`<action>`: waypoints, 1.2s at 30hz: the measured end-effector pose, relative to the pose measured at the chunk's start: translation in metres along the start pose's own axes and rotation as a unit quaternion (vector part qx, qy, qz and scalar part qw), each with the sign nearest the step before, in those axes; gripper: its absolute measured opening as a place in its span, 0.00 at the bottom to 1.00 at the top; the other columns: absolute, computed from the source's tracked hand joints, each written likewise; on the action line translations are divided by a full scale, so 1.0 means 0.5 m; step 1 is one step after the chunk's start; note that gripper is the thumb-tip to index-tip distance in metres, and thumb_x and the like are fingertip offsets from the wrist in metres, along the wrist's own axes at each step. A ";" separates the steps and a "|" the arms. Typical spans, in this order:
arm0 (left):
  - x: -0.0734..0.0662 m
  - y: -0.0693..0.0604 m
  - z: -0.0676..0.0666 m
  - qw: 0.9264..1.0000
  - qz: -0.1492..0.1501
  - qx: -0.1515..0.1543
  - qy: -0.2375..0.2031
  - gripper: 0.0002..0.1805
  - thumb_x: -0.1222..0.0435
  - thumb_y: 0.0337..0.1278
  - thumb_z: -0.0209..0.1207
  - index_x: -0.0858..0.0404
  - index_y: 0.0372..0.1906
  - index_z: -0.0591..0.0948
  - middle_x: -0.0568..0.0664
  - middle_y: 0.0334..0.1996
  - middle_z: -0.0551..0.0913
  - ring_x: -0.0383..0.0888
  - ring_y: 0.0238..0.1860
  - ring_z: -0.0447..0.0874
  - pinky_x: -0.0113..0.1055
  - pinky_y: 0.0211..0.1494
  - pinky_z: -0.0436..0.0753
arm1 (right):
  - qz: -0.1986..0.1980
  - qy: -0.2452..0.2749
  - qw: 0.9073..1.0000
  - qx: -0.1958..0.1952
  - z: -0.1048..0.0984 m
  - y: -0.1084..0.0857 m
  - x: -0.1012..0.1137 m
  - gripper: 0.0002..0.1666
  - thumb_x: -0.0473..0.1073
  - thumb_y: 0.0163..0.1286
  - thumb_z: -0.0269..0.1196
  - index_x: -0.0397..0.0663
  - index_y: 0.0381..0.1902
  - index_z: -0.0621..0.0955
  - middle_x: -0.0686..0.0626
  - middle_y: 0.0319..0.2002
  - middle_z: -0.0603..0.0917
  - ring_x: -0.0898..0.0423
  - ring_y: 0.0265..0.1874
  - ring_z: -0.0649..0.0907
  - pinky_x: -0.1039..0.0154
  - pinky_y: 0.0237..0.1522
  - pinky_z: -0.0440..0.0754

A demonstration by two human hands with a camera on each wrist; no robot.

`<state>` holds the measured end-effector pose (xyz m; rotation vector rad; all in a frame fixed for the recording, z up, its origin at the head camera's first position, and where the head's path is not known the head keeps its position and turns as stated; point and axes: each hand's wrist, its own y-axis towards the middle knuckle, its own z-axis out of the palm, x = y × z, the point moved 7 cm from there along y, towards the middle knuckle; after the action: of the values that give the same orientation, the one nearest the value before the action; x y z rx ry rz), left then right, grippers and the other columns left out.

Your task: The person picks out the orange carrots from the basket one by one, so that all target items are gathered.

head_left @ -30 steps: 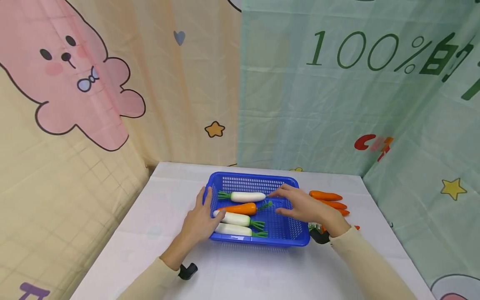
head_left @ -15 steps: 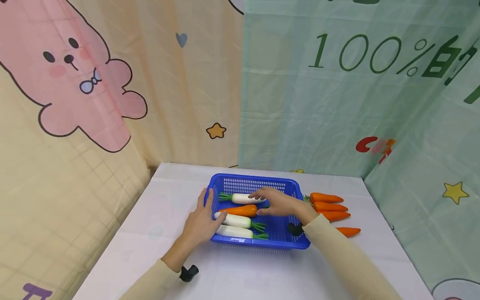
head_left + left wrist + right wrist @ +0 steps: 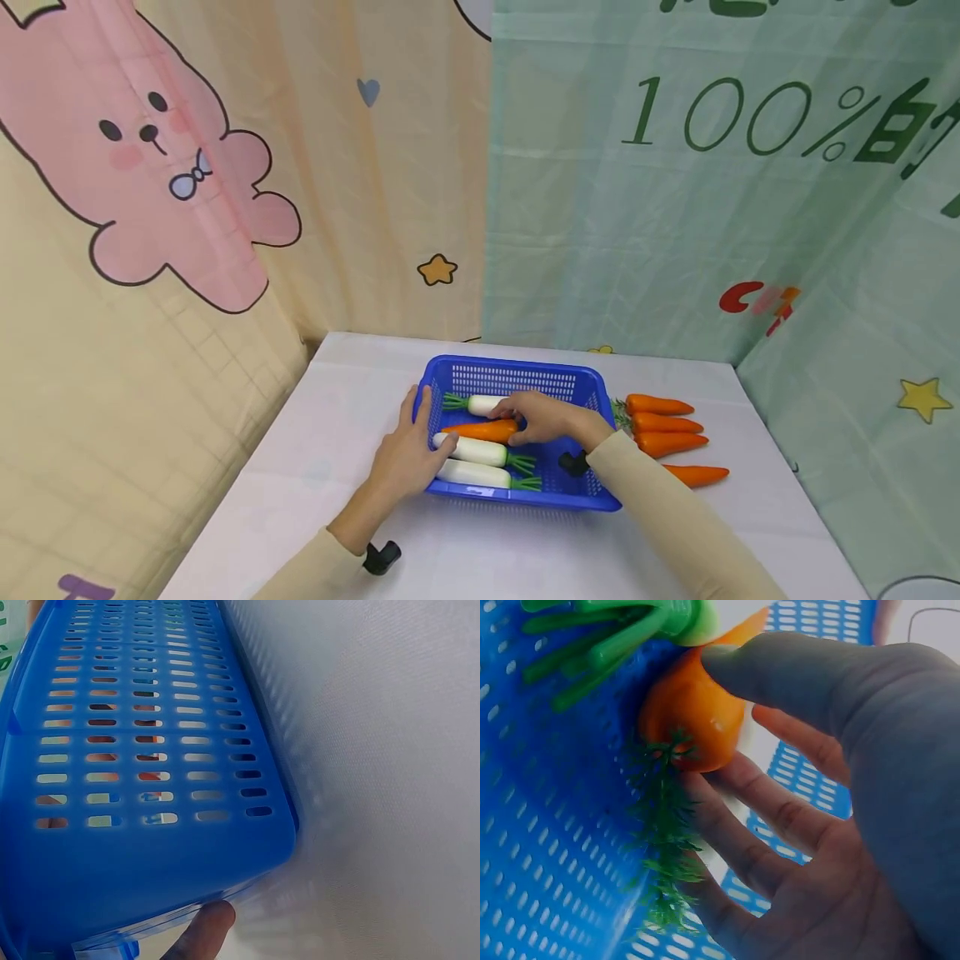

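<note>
A blue plastic basket [image 3: 517, 364] holds several white radishes and a carrot [image 3: 483, 431]. My right hand [image 3: 551, 417] reaches inside. In the right wrist view, its thumb lies on one side of the carrot [image 3: 694, 712] and its fingers on the other, near the leafy end. Partly behind this hand is the far white radish [image 3: 483, 405]; two more radishes [image 3: 476, 451] lie at the front. My left hand [image 3: 405, 458] holds the basket's left side, thumb over the rim. One fingertip [image 3: 214, 919] shows outside the basket wall in the left wrist view.
Several carrots [image 3: 663, 422] lie on the white table [image 3: 360, 367] just right of the basket, partly hidden by the right forearm. Patterned curtains [image 3: 375, 208] enclose the table at the back and sides.
My right hand has moved left and down into the basket, from the far radish's tip to the carrot, and now grips the carrot. My left hand stays on the basket's left side.
</note>
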<state>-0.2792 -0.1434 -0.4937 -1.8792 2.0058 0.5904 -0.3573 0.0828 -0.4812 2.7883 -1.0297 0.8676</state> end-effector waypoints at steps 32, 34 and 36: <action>0.000 -0.003 0.000 1.000 0.001 -0.007 0.003 0.56 0.42 0.83 0.65 0.63 0.97 0.54 0.67 0.97 0.50 0.57 0.32 0.87 0.55 0.44 0.94 | 0.018 0.022 0.999 -0.018 -0.013 -0.013 0.009 0.24 0.40 0.79 0.77 0.48 0.70 0.89 0.43 0.66 0.92 0.49 0.56 0.90 0.43 0.72 0.92; -0.001 -0.003 -0.001 1.000 0.000 -0.006 0.002 0.55 0.41 0.83 0.65 0.63 0.97 0.53 0.67 0.97 0.50 0.60 0.34 0.89 0.58 0.46 0.95 | 0.021 0.026 0.999 -0.028 -0.017 -0.021 0.012 0.24 0.40 0.79 0.76 0.49 0.69 0.89 0.43 0.66 0.92 0.48 0.56 0.91 0.42 0.71 0.92; -0.002 -0.003 -0.001 1.000 0.002 -0.005 0.004 0.55 0.41 0.83 0.64 0.62 0.98 0.53 0.67 0.97 0.49 0.62 0.38 0.91 0.60 0.51 0.96 | 0.022 0.029 0.998 -0.042 -0.023 -0.029 0.013 0.23 0.40 0.79 0.76 0.50 0.69 0.89 0.44 0.65 0.92 0.48 0.56 0.91 0.42 0.71 0.92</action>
<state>-0.2776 -0.1430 -0.4927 -1.8866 2.0164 0.5951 -0.3497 0.0929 -0.4659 2.6646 -1.0972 0.8826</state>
